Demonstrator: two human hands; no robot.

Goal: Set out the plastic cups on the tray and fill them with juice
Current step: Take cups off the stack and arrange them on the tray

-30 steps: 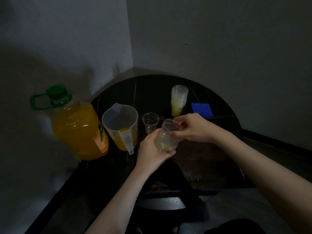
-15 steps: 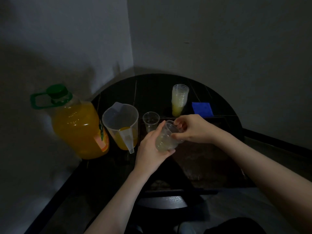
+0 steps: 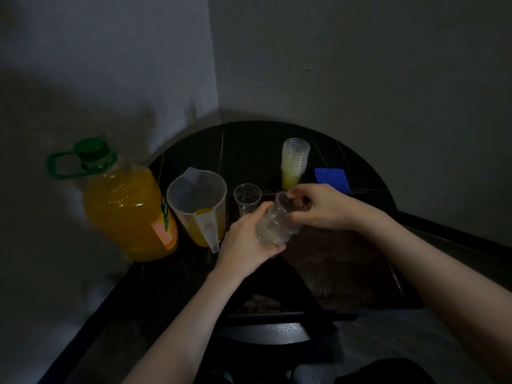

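In the head view, a short nested stack of clear plastic cups [image 3: 273, 225] is held tilted above the near left part of the dark tray [image 3: 346, 261]. Its base is gripped by the left hand [image 3: 246, 245], whose fingers are curled round it. The rim of the top cup is pinched by the thumb and fingers of the right hand [image 3: 321, 207]. One empty cup [image 3: 246, 199] is stood upright at the tray's far left corner, just beside the hands. A taller stack of cups [image 3: 294, 163] is seen behind the tray on the black table [image 3: 249, 145], with a blue cloth [image 3: 331, 176] to its right. A plastic jug [image 3: 198, 206] holding a little orange juice is placed left of the tray, and a large juice bottle [image 3: 124, 206] with a green cap is seen further left.
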